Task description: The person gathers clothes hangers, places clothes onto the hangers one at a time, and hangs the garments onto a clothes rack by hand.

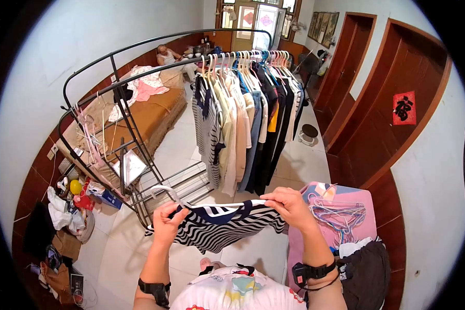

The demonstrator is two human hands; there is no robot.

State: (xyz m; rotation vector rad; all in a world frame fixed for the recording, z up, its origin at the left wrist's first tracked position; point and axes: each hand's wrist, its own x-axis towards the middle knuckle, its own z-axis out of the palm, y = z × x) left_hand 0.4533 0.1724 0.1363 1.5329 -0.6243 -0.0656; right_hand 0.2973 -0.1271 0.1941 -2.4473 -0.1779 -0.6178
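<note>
The left hand [165,223] is closed around a white clothes hanger [228,205] near its hook. The right hand [292,207] pinches the hanger's other end. The black-and-white striped shirt [227,230] droops between the two hands, in front of the metal clothes rack [132,124] full of clothes.

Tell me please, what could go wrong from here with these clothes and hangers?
The striped shirt hangs at the white hanger between the left hand and right hand; if a grip loosens, it might slip off. The loose hangers on the pink surface overlap, so lifting one could drag others.
</note>
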